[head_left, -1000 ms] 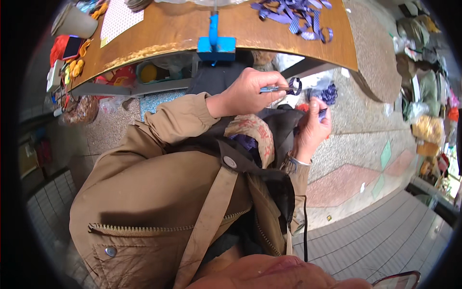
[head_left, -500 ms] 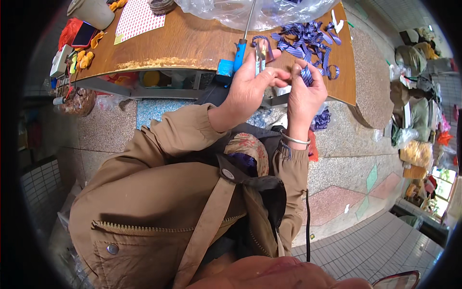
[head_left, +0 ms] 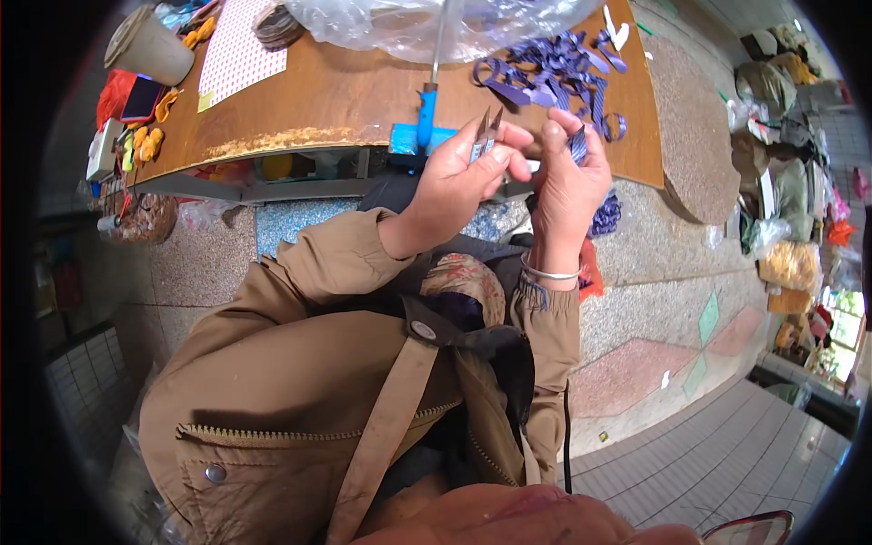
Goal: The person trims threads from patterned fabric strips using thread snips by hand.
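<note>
Purple ribbon piece point(head_left: 579, 143) pinched in right hand point(head_left: 568, 186) fingers just off the table's point(head_left: 345, 95) near edge, left hand point(head_left: 459, 177) closed around small metal snips point(head_left: 486, 136) beside it, cut apparently pending; heap of purple ribbon loops point(head_left: 554, 73) waits near the far right corner.

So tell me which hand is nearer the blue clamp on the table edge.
Left. The left hand sits just right of the blue clamp; the right hand is farther right.
</note>
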`<state>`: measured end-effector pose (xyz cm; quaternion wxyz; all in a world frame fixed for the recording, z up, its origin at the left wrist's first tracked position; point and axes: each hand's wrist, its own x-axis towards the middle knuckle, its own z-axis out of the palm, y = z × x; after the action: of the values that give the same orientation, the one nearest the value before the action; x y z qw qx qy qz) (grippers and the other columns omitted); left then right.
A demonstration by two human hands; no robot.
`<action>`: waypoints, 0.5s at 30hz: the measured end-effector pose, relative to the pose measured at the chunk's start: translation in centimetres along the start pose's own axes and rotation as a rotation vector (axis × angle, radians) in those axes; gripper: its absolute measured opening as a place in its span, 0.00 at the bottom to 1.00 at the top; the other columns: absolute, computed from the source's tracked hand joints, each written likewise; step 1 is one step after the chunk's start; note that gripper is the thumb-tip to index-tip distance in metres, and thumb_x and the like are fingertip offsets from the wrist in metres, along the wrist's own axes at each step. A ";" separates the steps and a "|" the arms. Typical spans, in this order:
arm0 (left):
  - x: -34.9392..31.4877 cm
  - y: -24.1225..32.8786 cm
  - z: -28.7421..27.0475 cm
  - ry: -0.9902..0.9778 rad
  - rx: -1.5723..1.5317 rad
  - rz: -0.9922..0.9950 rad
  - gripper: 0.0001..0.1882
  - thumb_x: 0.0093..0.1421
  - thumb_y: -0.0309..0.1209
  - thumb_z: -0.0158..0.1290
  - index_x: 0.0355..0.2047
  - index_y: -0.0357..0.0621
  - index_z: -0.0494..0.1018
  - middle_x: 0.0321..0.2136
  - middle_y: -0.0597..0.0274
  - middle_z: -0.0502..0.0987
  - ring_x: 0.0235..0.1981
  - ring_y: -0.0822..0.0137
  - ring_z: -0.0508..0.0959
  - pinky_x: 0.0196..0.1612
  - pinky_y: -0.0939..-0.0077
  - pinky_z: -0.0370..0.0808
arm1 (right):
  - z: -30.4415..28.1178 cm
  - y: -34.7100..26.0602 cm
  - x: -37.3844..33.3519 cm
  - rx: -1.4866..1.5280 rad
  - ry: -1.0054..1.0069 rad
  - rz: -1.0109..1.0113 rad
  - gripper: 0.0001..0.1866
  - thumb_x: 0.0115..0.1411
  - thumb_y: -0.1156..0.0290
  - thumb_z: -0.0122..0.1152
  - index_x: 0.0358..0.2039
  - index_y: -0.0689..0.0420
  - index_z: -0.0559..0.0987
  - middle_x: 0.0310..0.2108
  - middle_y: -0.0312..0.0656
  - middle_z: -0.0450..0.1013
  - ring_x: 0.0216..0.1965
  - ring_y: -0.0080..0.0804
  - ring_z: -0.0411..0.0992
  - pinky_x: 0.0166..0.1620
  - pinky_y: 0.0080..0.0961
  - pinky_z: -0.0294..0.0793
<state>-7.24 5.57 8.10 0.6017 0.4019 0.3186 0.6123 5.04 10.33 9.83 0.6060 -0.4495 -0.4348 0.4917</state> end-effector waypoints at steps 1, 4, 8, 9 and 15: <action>-0.3 0.0 0.0 -0.056 0.023 -0.095 0.15 0.67 0.29 0.42 0.51 0.37 0.65 0.34 0.62 0.75 0.26 0.78 0.67 0.29 0.83 0.64 | -0.8 0.1 -0.6 0.091 -0.022 0.138 0.08 0.57 0.74 0.64 0.37 0.61 0.78 0.25 0.29 0.71 0.21 0.09 0.62 0.23 0.08 0.58; -0.4 -0.8 0.5 -0.066 0.179 -0.035 0.12 0.65 0.29 0.47 0.46 0.37 0.69 0.32 0.66 0.74 0.29 0.79 0.69 0.33 0.84 0.67 | -2.3 0.6 -2.4 0.133 -0.028 0.240 0.10 0.57 0.74 0.63 0.39 0.60 0.77 0.25 0.26 0.69 0.20 0.07 0.58 0.21 0.08 0.54; -0.2 -1.2 1.3 -0.069 0.388 0.020 0.10 0.61 0.29 0.53 0.41 0.37 0.72 0.31 0.70 0.72 0.33 0.81 0.69 0.39 0.85 0.68 | -4.0 2.4 -4.4 -0.132 -0.007 0.094 0.10 0.56 0.79 0.61 0.39 0.62 0.77 0.30 0.29 0.70 0.28 0.12 0.63 0.30 0.11 0.64; -0.2 -1.4 1.3 -0.076 0.403 0.020 0.11 0.61 0.30 0.54 0.41 0.37 0.72 0.31 0.71 0.72 0.33 0.81 0.68 0.38 0.86 0.68 | -4.2 2.8 -4.9 -0.226 0.003 0.020 0.11 0.55 0.79 0.62 0.40 0.62 0.77 0.30 0.29 0.71 0.28 0.12 0.64 0.31 0.12 0.65; -0.7 -3.7 1.5 -0.228 0.625 0.016 0.10 0.58 0.32 0.58 0.34 0.37 0.73 0.29 0.72 0.71 0.31 0.84 0.66 0.34 0.86 0.67 | -5.5 3.8 -7.2 -0.600 0.088 -0.152 0.17 0.48 0.78 0.64 0.41 0.56 0.76 0.25 0.42 0.75 0.26 0.29 0.74 0.31 0.25 0.73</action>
<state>-4.12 5.04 5.48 0.4762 0.6354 0.4188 0.4406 8.59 2.99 4.29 0.4998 -0.5952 -0.5662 0.2746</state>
